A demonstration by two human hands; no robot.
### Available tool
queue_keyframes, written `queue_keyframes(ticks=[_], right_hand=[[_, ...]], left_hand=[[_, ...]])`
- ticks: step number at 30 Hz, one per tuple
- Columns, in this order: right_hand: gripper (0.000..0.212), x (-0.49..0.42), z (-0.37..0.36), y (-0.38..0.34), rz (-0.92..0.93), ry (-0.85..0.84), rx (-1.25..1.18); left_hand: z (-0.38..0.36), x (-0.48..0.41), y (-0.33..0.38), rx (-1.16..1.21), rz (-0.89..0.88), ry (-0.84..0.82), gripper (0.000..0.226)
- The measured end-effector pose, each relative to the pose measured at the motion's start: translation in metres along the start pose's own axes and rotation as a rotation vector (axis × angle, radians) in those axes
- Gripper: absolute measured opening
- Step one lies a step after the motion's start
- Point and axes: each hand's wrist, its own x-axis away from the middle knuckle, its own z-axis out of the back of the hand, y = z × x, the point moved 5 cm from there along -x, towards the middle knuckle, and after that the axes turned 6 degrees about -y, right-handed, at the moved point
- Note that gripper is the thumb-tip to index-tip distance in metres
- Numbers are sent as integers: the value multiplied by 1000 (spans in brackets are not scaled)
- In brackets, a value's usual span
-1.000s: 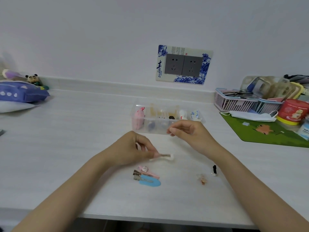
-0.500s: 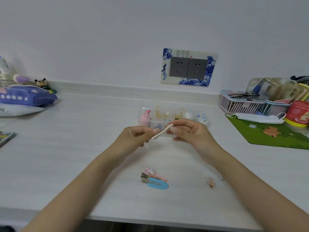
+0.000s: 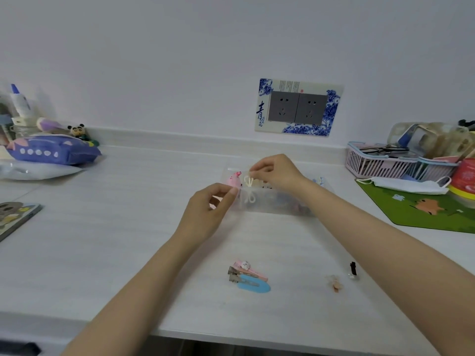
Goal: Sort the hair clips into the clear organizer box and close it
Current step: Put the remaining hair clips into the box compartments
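The clear organizer box (image 3: 272,204) lies mid-table with several clips in its compartments, a pink one (image 3: 234,180) at its left end. My right hand (image 3: 279,173) hovers over the box and pinches a white clip (image 3: 248,181) that hangs into it. My left hand (image 3: 209,214) has its thumb and forefinger pinched at the box's left end. Nearer me on the table lie a pink clip with a white charm (image 3: 246,269), a blue clip (image 3: 254,285), a small beige clip (image 3: 335,284) and a black clip (image 3: 353,270).
A pink basket (image 3: 380,164), a face mask (image 3: 411,185), a green mat (image 3: 424,211) and a red tin (image 3: 465,176) crowd the right. A purple pouch (image 3: 51,152) and a book (image 3: 15,218) sit left. The table's front edge (image 3: 231,339) runs below my arms.
The white clip passed from my left hand to my right, which carried it up over the box. My left hand moved to the box's left end.
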Motion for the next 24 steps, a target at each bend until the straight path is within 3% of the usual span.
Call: queue_keyframes(ticks=[3,5,9,12,19,24], right_hand=[[15,12,5,-5,74,141,149],[14,33,6,-15,128,162,95],[9,91,-3,-21,205,8,-25],[7,124,-7,-10,201,-90,-17],[7,144,-14,3,122,-155,-67],[9,140,-20,5,9,-199,-323]], left_hand=[[-5,3,1,-23,-5,-108,14],[-10,8,6,-56,-13,-239,13],[-19,30,10,-95,18,-542,16],[-18,46,5,-206,18,-631,14],[-21,46,2,-257,23,-595,11],[-12,32,10,-118,-52,-275,11]])
